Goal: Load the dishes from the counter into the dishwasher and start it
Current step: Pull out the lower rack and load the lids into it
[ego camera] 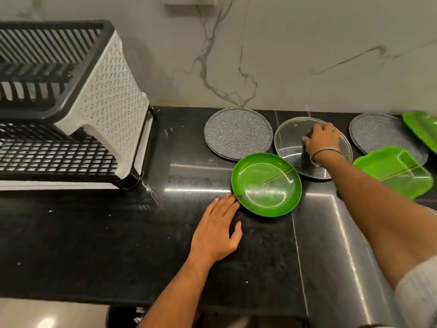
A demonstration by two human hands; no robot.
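Right now we see our left hand (pixel 218 229) lying flat on the black desk (pixel 94 245), fingers straight and spread, their tips touching the seven o'clock edge of the round green plate (pixel 266 184). That plate sits near the middle of the desk, upright and bare. Our right hand (pixel 321 140) reaches across to the glass lid (pixel 290 138) at two o'clock from the green plate, and its fingers curl down over the lid's dark centre knob, gripping it; a thin band circles the wrist. The lid lies flat, its near rim just beside the green plate. At eleven o'clock from the green plate lies a grey speckled plate (pixel 238 133), near the marble wall (pixel 283 55), and a second grey speckled plate (pixel 376 133) lies at three o'clock from the lid. A square green plate (pixel 397 171) with a wavy rim rests partly over that second grey plate, at three o'clock from the round one, and another green dish (pixel 423 129) shows at the far right edge, cut off. At nine o'clock, well apart from the dishes, stands a black and white dish rack (pixel 71 102).
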